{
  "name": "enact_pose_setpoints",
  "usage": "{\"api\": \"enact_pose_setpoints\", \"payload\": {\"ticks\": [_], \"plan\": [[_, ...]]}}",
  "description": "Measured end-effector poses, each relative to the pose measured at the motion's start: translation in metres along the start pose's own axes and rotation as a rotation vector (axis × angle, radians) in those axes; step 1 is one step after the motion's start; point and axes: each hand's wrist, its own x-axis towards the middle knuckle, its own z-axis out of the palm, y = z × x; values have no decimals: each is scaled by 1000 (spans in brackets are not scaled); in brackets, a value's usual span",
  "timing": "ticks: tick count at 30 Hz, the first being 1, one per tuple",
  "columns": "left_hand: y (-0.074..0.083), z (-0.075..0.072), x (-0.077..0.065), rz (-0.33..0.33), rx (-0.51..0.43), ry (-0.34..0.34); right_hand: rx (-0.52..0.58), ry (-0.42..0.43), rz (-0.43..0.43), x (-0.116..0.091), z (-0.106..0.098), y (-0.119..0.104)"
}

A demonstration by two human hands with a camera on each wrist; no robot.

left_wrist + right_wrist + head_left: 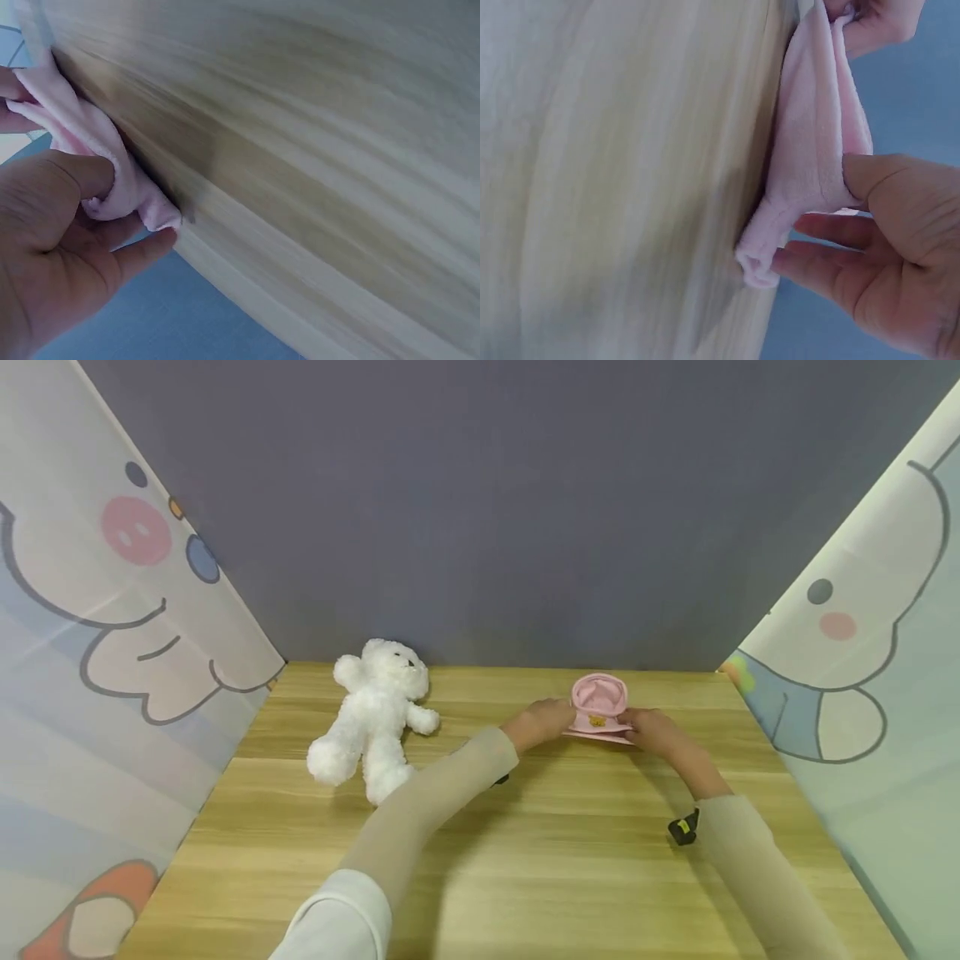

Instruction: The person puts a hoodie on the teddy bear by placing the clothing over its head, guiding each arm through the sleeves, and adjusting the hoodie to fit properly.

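Note:
A small pink hooded doll top [598, 727] with a yellow bear-shaped patch lies near the back of the wooden table, its hood toward the wall. My left hand [542, 723] grips its left side, and my right hand [654, 731] grips the right side near the lower edge. In the right wrist view, the thumb of my right hand [900, 247] is tucked into the opening of the pink cloth [806, 142], with fingers on the outside. The left wrist view has my left hand [67, 232] pinching the cloth [112, 165] between thumb and fingers.
A white plush bear [378, 710] lies on its back on the left of the table [570, 877]. Behind the table rises a dark grey wall [480, 510]. Cartoon-printed panels [60, 635] stand at both sides.

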Motion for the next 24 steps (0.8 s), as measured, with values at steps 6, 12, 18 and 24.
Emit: {"api": "enact_pose_setpoints", "payload": {"ticks": [6,12,18,24], "plan": [[-8,-5,-3,64,52,4,23,80,56,-1,-7,-16],[-23,-24,-1,122,215,59,73,24,49,4,-7,-36],[-33,-47,-4,143,365,70,115,4,19,14,3,-56],[-44,-67,-15,185,502,64,124,35,-1,29,10,-74]]}}
